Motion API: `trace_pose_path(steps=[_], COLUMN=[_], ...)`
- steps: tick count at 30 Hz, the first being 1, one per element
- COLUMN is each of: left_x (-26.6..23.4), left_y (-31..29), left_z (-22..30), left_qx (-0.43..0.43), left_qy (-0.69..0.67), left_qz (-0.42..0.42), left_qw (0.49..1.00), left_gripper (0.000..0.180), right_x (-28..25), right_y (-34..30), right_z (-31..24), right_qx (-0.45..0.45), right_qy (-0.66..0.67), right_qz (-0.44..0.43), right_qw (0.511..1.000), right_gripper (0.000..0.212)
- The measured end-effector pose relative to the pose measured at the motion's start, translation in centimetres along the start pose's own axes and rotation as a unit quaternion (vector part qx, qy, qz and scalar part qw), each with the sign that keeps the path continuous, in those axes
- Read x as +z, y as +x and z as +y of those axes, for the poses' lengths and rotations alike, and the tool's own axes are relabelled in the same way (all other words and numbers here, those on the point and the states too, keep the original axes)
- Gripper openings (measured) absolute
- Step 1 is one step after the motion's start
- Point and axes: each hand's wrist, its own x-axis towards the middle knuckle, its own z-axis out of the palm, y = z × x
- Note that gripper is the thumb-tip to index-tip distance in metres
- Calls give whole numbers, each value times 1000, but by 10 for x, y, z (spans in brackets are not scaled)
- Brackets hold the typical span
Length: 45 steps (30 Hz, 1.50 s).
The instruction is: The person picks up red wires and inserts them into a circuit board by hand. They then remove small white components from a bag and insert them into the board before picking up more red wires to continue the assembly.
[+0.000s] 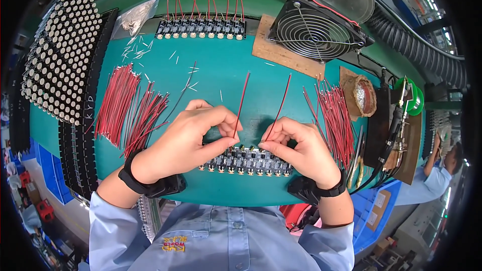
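Note:
My left hand (193, 128) pinches a thin red-and-black wire (243, 95) between thumb and forefinger, its free end pointing up and away. A similar wire (282, 100) rises, slightly tilted, from the closed fingertips of my right hand (301, 143). Both sets of fingertips are at the far edge of a strip of small circuit boards (246, 163) lying close to me; whether the wires touch it, I cannot tell. Bundles of cut wires lie beside each hand, a left bundle (118, 103) and a right bundle (334, 125).
A second board strip (201, 28) with upright wires stands at the back. Right of it is a caged fan (314, 27). Far right are a soldering iron (396, 120), a green solder spool (416, 98) and tweezers (356, 153). Black trays of round parts (65, 55) fill the left.

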Motion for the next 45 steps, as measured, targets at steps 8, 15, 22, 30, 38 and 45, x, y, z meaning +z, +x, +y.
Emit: trace_pose_path(steps=[8,15,22,30,38,45], left_x=[-3,-1,7,11,12,12], left_y=[-1,2,2,3,6,6], left_z=[-1,-3,-2,-3,-6,-3], left_qx=[19,25,12,16,18,18], left_qy=[28,80,40,22,2,9], left_qz=[-17,-9,-18,4,15,19], left_qw=[999,996,999,1000,1000,1000], left_gripper=[14,11,12,13,12,11], right_x=[1,6,7,7,7,6], right_y=[0,0,2,2,2,3], right_z=[-1,0,1,1,4,3], right_qx=[-1,-33,-49,-51,-51,-59], right_qy=[-13,-44,-48,-56,-66,-64], right_qz=[-3,25,24,26,29,22], right_qw=[1000,998,997,997,996,996], right_gripper=[11,12,12,13,13,13])
